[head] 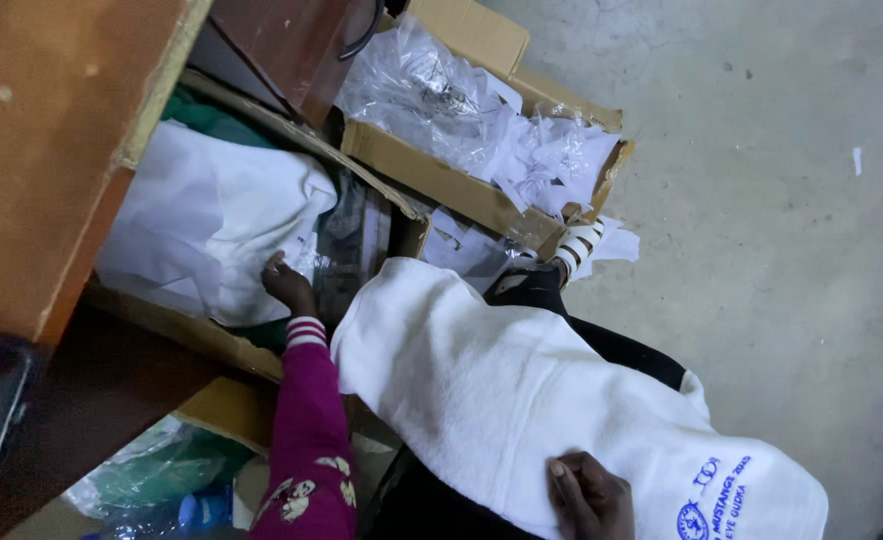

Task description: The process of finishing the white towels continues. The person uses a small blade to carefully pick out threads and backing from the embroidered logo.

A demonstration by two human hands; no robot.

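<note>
My left hand (287, 283), in a magenta sleeve with a striped cuff, reaches into an open cardboard box (212, 345). It rests at the edge of a white sheet (202, 220), beside clear plastic packets (347, 240). Its fingers are tucked out of sight among them. My right hand (590, 495) lies flat on a white towel (482, 390) with blue embroidery, which is draped over my lap. That hand grips nothing.
A second cardboard box (442, 180) behind holds crumpled clear plastic and white paper scraps (462, 100). A wooden desk (42, 150) overhangs at left. My sandalled foot (574, 245) is on the grey concrete floor (782, 200). A green plastic bag (162, 470) lies at bottom left.
</note>
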